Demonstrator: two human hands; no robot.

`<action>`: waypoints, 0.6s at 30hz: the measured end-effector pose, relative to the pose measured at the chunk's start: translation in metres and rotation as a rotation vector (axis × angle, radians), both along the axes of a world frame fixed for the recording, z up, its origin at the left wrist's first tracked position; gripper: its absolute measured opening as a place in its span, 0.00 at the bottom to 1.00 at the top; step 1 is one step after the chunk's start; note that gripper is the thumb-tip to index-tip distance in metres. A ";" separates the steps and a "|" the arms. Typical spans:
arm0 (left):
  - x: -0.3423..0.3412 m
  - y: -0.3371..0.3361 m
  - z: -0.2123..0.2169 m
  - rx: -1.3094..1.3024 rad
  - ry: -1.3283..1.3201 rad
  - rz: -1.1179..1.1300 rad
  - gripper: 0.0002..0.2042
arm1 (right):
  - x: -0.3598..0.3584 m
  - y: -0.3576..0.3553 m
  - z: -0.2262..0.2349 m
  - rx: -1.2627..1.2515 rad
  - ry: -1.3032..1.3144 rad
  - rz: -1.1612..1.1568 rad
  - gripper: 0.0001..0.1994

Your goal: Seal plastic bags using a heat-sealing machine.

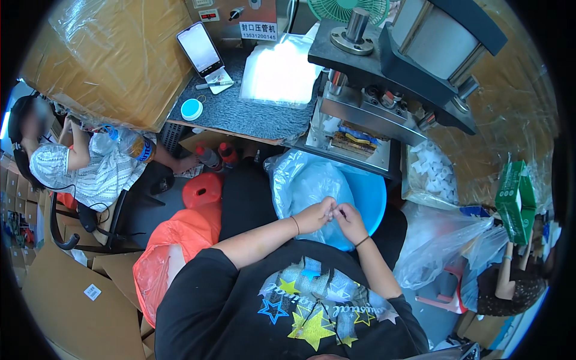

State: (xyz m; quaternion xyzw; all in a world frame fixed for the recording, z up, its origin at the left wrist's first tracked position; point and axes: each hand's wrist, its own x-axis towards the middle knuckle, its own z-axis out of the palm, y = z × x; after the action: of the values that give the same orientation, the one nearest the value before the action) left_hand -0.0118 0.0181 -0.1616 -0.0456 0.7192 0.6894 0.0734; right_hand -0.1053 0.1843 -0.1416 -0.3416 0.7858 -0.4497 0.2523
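Note:
My left hand [317, 217] and my right hand [350, 222] meet in front of my body, fingertips close together and bent in a pinch. Whatever lies between the fingers is too small or too hidden to name. Both hands are over a round blue tub [370, 195] set between my legs. A clear plastic bag [309, 180] lines the tub and spills over its left rim. Beyond the tub stands a metal press [375, 114], with a layered block of blue and brown material [354, 143] under its head.
A worktop [258, 120] carries a phone [200, 51], a round tub with a teal lid [192, 109] and clear plastic sheets [279, 72]. White pieces [433, 171] fill a box right of the press. A red stool [202, 190] stands left. Two people sit at either side.

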 end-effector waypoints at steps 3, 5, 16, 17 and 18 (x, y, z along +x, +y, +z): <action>0.001 -0.005 0.001 0.095 -0.074 -0.041 0.06 | 0.011 0.002 0.005 0.033 0.264 0.003 0.05; 0.001 -0.010 -0.011 0.307 -0.116 -0.026 0.08 | 0.015 -0.001 0.022 0.011 0.437 0.088 0.04; 0.004 -0.012 0.016 -0.446 0.372 0.009 0.15 | 0.002 -0.003 -0.037 -0.224 -0.469 0.039 0.20; 0.001 -0.016 0.017 -0.699 0.486 0.115 0.13 | 0.001 -0.007 -0.038 -0.225 -0.471 0.032 0.20; 0.001 -0.017 0.018 -0.951 0.601 0.223 0.11 | 0.001 -0.011 -0.039 -0.188 -0.469 0.088 0.21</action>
State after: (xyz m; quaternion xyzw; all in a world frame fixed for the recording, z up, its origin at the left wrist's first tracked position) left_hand -0.0111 0.0012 -0.1437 0.0488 0.9304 0.2764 -0.2357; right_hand -0.1047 0.1738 -0.1802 -0.2838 0.6447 -0.5765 0.4142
